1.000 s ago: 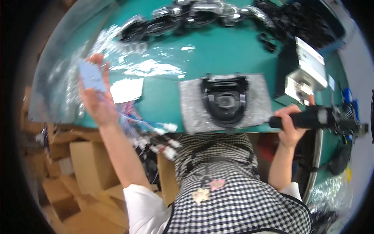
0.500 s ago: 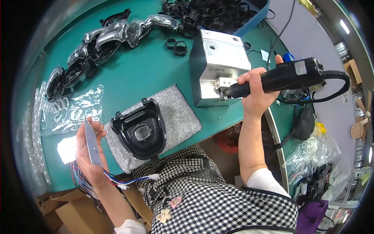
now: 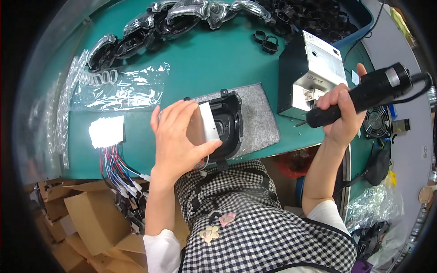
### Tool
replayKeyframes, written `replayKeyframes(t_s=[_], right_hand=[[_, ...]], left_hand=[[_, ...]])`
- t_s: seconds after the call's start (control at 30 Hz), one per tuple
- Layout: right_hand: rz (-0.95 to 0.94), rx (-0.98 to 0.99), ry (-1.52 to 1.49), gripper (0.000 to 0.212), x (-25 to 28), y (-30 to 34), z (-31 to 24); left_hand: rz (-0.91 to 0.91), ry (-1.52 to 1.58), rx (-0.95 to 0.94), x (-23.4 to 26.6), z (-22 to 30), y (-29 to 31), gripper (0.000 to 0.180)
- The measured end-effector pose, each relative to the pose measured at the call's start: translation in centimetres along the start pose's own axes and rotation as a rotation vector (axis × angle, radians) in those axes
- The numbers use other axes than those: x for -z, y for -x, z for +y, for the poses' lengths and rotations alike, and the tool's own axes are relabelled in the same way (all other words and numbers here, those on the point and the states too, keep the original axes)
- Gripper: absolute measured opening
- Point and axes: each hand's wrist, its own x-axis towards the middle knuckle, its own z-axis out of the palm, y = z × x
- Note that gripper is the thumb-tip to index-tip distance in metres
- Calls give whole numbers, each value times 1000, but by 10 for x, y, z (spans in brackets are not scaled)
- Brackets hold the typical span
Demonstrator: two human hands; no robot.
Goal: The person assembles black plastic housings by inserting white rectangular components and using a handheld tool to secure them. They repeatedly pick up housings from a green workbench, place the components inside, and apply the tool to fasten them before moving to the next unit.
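My left hand (image 3: 175,139) grips a thin white panel (image 3: 209,122) by its edges, tilted over a black plastic housing (image 3: 234,125). Wires hang from the panel near my thumb. The housing lies on a grey felt mat (image 3: 263,116), its left part hidden by the panel and hand. In my right hand (image 3: 342,111) is a black electric screwdriver (image 3: 366,95), fingers wrapped round its body, bit pointing left. Its tip is just in front of a metal box-shaped screw feeder (image 3: 325,66). Whether a screw sits on the bit is too small to tell.
A stack of white panels (image 3: 107,131) with bundled wires lies at the table's left. Clear plastic film (image 3: 129,86) is behind it. Lamp-like housings with clear covers (image 3: 182,18) line the back. A blue bin (image 3: 359,27) of small black parts stands back right, near a fan (image 3: 378,122).
My left hand has carried the white panel rightward to the black housing. The screwdriver's tip has come away from the feeder's outlet. The whole view has shifted.
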Motion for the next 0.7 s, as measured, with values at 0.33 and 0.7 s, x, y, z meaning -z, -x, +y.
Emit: replayKeyframes(t_s=[0.33,0.7], right_hand=[[-109,-1,-233,84,-82,31,8],[-273,-34,-30,78,-96,32,42]], left_hand=[[-68,-43,-31,-23,14,-11,70],[-89,23,-2,-24,11,-13,70]])
